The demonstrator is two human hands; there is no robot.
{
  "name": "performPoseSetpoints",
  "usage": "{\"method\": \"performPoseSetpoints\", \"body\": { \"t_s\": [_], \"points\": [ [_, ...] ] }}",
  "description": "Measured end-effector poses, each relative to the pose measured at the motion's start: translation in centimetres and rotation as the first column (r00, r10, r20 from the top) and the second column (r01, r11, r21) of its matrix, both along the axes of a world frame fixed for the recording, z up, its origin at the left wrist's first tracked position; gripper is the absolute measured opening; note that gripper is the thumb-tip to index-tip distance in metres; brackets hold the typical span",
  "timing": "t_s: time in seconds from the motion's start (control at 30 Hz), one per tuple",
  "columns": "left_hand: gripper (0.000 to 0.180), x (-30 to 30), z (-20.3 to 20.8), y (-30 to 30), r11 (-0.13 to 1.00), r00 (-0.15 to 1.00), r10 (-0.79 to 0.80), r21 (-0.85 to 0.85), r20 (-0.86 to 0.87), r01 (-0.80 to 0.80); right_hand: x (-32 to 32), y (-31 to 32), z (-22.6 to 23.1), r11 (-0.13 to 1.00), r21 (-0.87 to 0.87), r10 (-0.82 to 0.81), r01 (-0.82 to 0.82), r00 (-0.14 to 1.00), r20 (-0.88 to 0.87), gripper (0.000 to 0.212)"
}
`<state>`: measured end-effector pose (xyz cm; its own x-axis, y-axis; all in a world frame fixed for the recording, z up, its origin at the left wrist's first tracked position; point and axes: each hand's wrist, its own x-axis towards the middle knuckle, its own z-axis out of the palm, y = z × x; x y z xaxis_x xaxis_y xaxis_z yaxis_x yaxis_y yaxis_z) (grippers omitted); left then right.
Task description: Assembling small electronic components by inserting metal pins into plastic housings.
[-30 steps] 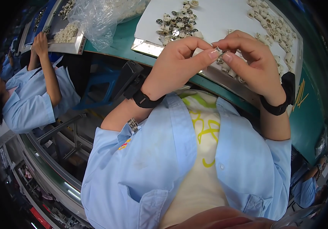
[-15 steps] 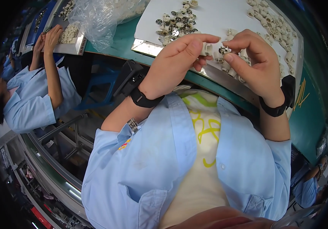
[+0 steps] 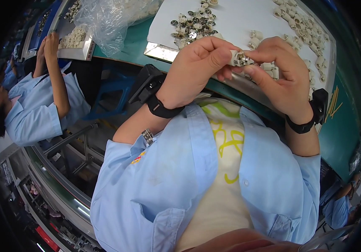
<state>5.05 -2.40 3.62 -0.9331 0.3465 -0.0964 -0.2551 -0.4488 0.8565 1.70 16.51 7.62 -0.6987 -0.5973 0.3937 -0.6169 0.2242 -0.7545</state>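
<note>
Left hand (image 3: 203, 69) gripped a white tube (image 3: 233, 59), right hand (image 3: 282, 80) pinched a metal piece (image 3: 243, 60)—a crooked push risked jamming it!

"Where are we now?"
"A factory workshop, clearly: heaps of small parts (image 3: 304, 31) on a white tray (image 3: 241, 17), green workbench (image 3: 342, 145) beneath!"
"Any company?"
"Yes, a co-worker (image 3: 58, 86) in matching light-blue shirt (image 3: 33, 117), beside another loaded tray (image 3: 77, 53)!"
</note>
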Motion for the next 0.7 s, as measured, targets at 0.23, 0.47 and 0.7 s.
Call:
{"method": "performPoseSetpoints", "body": {
  "t_s": [0.23,0.47,0.7],
  "points": [
    [0.019,0.04,0.05,0.22,0.998,0.998,-0.011,0.057,0.054,0.008,0.11,-0.18,-0.04,0.998,0.046,-0.037,0.041,0.997,-0.072,0.021],
    [0.019,0.15,-0.11,0.42,0.998,0.993,0.057,-0.014,-0.107,-0.059,0.19,0.11,-0.35,0.998,0.036,-0.038,0.042,0.994,-0.098,0.023],
    [0.019,0.35,0.30,0.40,0.994,0.991,0.068,-0.081,-0.114,-0.077,0.18,0.18,-0.06,0.998,0.048,-0.026,0.033,0.988,-0.154,0.024]
  ]
}}
